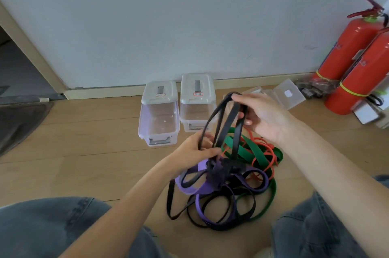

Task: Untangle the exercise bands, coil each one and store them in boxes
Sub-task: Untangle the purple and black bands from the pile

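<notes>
A tangle of exercise bands lies on the wooden floor between my knees: purple [190,188], green [252,150], orange-red [266,153] and black loops knotted together. My right hand [261,114] grips the top of several black band [236,129] loops and holds them up above the pile. My left hand [193,150] pinches the same black loops lower down, just above the knot [223,170]. Two clear plastic boxes [159,127] [196,114] stand open by the wall, their grey lids tipped back.
Two red fire extinguishers [355,55] lean at the right wall, with a clear plastic case [288,94] and small clutter beside them. A dark doorway and mat [19,123] lie at the left. My jeans-clad knees frame the pile.
</notes>
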